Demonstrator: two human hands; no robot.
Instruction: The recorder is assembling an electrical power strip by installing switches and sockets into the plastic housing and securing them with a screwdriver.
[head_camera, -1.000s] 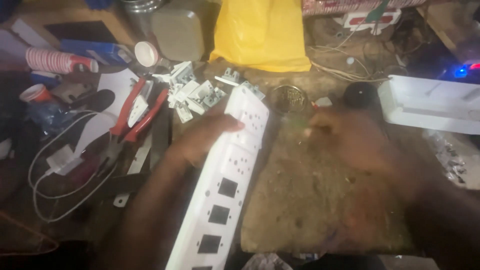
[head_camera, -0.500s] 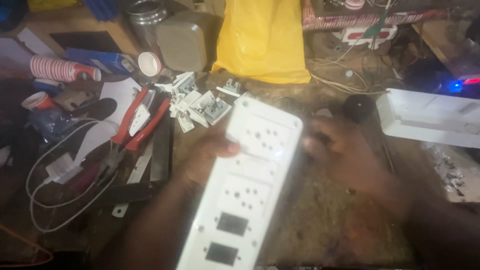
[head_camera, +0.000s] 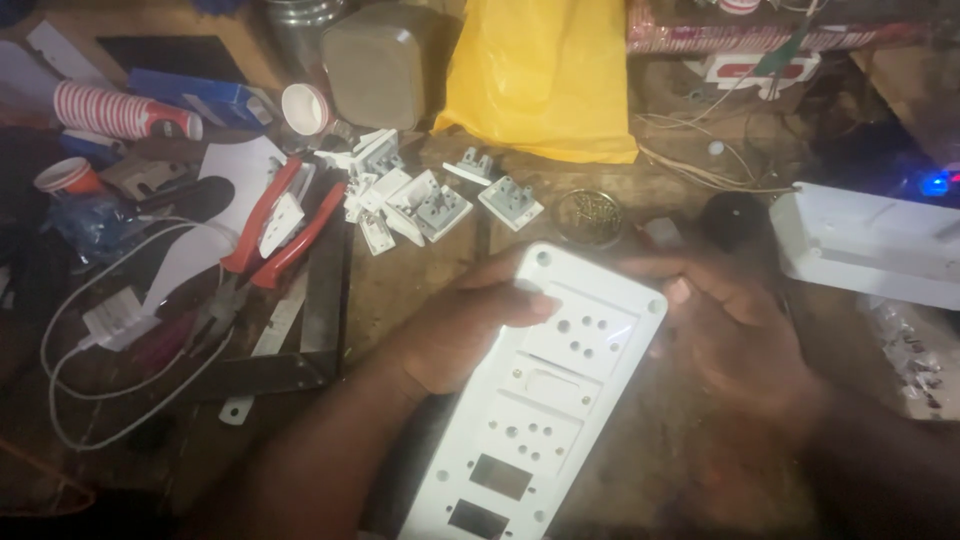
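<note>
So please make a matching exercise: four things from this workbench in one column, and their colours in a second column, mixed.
Things:
1. socket strip cover in both hands
2. plastic bag
3. pliers handles
4. small light at the right edge

Colours:
A. red
B. blue
C. white
D. yellow

Pairs: 1-C, 2-D, 3-A, 4-B

Left hand (head_camera: 455, 335) gripping, right hand (head_camera: 735, 335) steadying (fingers curled).

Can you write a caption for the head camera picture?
Both hands hold a white socket panel over a cluttered workbench.
</note>
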